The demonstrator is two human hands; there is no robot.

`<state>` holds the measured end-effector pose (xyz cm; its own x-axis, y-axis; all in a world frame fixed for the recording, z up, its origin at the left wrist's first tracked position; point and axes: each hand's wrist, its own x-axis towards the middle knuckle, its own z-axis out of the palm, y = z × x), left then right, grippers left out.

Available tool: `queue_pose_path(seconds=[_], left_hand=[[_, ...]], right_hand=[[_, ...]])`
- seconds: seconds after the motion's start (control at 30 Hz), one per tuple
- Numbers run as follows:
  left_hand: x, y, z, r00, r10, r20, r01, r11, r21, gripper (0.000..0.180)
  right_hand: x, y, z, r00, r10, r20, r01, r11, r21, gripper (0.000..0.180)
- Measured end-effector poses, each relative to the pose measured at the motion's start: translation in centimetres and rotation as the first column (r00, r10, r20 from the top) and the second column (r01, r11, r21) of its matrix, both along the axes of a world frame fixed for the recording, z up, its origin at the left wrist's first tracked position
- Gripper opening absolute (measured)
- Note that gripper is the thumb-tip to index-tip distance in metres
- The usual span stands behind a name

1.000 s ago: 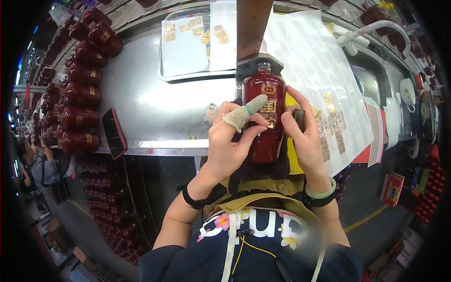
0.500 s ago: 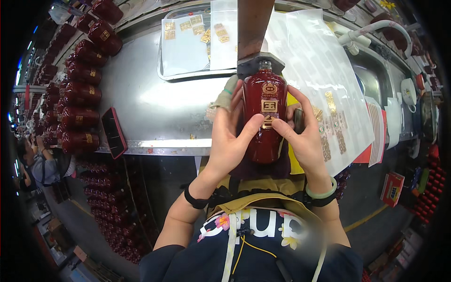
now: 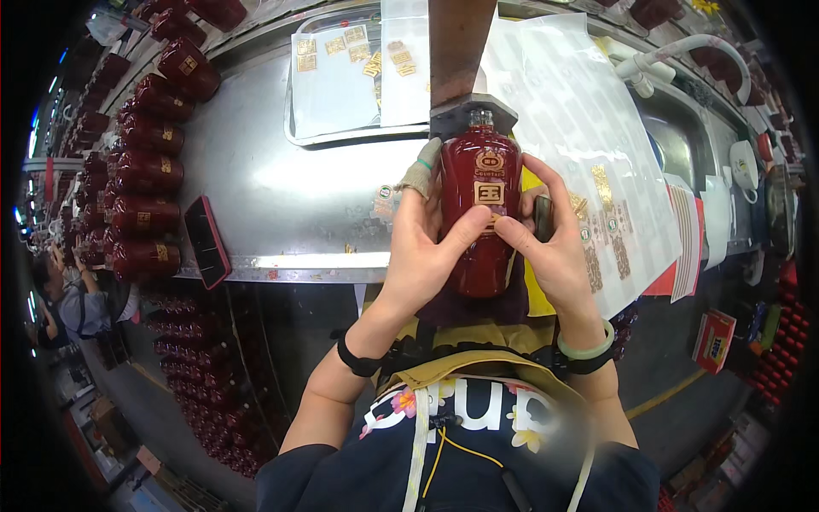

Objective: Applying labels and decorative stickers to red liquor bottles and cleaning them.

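A dark red glass bottle (image 3: pixel 483 271) with gold decals lies in front of me, its clear neck pointing away. My left hand (image 3: pixel 426 243) is closed round its left side, the thumb pressing on the lower gold decal (image 3: pixel 491 224). One left finger wears a cloth cover with a green band. From the right side my right hand (image 3: pixel 553 247) grips the bottle, its thumb on the edge of the same decal. Above that decal sits a square gold one (image 3: pixel 489 194). The fingers behind the bottle are partly hidden.
A metal tray (image 3: pixel 294 128) with gold decals on white sheets stands at the back. A phone (image 3: pixel 207 241) lies left, beside a row of red bottles (image 3: pixel 147 215). On the right are a decal sheet (image 3: pixel 648 222) and a sink with a white faucet (image 3: pixel 699 47). A brown post (image 3: pixel 461 51) rises behind the bottle.
My left thumb has slid right and now covers most of the lower decal, close to the right thumb. The bottle and my right hand have hardly moved.
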<state>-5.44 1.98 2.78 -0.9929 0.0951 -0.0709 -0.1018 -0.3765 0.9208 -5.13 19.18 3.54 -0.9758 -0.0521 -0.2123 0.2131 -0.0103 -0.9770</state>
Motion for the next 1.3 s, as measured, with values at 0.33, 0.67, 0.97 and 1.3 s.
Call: queue_pose_path(seconds=[0.33, 0.67, 0.97, 1.3], left_hand=[[-0.7, 0.7, -0.6, 0.998, 0.051, -0.021, -0.052, 0.996, -0.068, 0.081], [-1.3, 0.7, -0.4, 0.997, 0.073, 0.016, -0.072, 0.996, -0.058, 0.067], [-1.2, 0.5, -0.7, 0.997, 0.07, -0.025, -0.072, 0.993, -0.089, 0.066], [-1.1, 0.0, -0.2, 0.999, 0.015, -0.033, -0.02, 0.986, -0.167, 0.068]], right_hand=[[0.0, 0.1, -0.1, 1.0, -0.002, 0.005, 0.002, 1.0, 0.001, 0.077], [-1.6, -0.1, -0.1, 0.999, -0.045, -0.005, 0.045, 0.998, -0.036, 0.067], [-1.7, -0.2, -0.4, 0.999, -0.029, -0.032, 0.029, 1.0, 0.008, 0.068], [-1.7, -0.3, -0.4, 0.999, -0.019, -0.05, 0.02, 1.0, 0.003, 0.068]])
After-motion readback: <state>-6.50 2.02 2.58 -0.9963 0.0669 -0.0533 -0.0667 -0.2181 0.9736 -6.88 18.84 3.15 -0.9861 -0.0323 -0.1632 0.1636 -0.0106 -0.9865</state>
